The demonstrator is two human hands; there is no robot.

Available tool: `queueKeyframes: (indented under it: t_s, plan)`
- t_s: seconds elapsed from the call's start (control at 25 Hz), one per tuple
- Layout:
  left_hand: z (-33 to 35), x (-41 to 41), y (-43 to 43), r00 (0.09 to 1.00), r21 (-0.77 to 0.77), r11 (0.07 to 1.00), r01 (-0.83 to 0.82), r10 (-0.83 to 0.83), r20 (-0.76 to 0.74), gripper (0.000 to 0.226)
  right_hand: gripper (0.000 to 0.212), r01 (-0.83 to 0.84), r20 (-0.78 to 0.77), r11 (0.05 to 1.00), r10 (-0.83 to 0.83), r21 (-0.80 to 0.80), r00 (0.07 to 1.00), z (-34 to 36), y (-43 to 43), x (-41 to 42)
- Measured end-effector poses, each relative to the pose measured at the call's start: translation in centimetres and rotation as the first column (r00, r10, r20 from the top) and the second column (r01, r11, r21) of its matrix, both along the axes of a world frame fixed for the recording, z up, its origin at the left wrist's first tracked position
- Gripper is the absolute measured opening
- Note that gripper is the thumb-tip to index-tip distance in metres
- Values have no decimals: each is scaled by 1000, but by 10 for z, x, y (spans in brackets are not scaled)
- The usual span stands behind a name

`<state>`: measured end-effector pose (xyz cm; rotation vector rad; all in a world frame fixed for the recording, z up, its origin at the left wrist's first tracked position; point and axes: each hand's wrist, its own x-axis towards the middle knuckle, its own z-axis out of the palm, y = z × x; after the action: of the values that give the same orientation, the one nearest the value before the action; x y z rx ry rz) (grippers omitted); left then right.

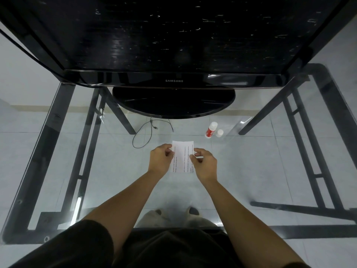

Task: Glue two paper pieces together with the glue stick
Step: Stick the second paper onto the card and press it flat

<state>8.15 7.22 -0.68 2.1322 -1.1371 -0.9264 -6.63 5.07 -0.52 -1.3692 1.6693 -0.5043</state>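
Note:
A white paper piece (182, 154) with lines of printed text lies over the middle of the glass table (251, 171). My left hand (160, 159) pinches its left edge and my right hand (204, 163) pinches its right edge. I cannot tell whether it is one sheet or two laid together. The red and white glue stick (211, 129) lies uncapped on the glass beyond my right hand, with its white cap (219, 133) standing just to its right.
A black monitor (173, 80) on a round base (173, 102) stands at the back of the table. A thin black cable (146, 132) loops left of the paper. The dark metal table frame (328, 105) shows through the glass on both sides.

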Motion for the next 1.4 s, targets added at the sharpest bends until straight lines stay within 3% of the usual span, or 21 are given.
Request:
queueKeyframes:
  t_s: [1.0,1.2,1.28,1.4]
  plan:
    - [0,-7,-2,1000,18,1000,9,-9,10,31,34,-66,-121,997,62,-26,991,-14,-5,0]
    - [-2,-10,-2,994,18,998,58,-59,89,37,39,-132,-203,991,126,-15,971,-17,-5,3]
    - [-5,-10,2,970,-5,988,156,-152,189,45,45,-226,-282,972,200,-63,938,-18,-4,1]
    - [-12,-4,8,782,137,909,395,-410,469,51,53,-461,-465,878,358,-127,810,-21,-8,-3]
